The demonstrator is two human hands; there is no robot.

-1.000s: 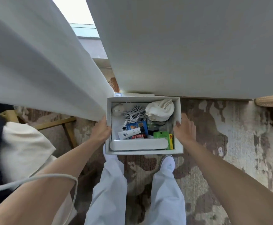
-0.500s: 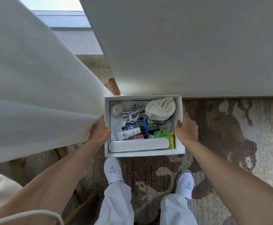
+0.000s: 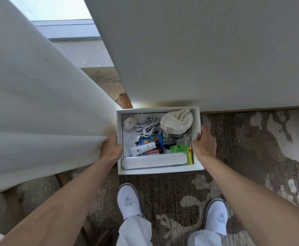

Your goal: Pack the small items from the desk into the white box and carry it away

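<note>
The white box [image 3: 160, 171] hangs above the floor in front of me, open at the top. My left hand [image 3: 111, 150] grips its left wall and my right hand [image 3: 205, 145] grips its right wall. Inside lie a coiled white cable [image 3: 148, 126], a cream cloth bundle [image 3: 177, 121], a pale round stone-like item [image 3: 129, 121], a white tube with a black cap [image 3: 145, 148], a blue packet [image 3: 151, 139], a green packet [image 3: 178, 149] and a long white case [image 3: 155, 161] along the near wall.
A white curtain [image 3: 38, 107] hangs at the left and touches my left hand. A pale wall [image 3: 198, 50] rises just beyond the box. A window [image 3: 63, 27] shows top left. Below are a patterned brown carpet [image 3: 251, 148] and my two white slippers [image 3: 128, 201].
I have stepped forward: the wall and curtain are nearer, and the wooden chair and cream fabric at the left have left the view. Both hands keep the same hold on the box.
</note>
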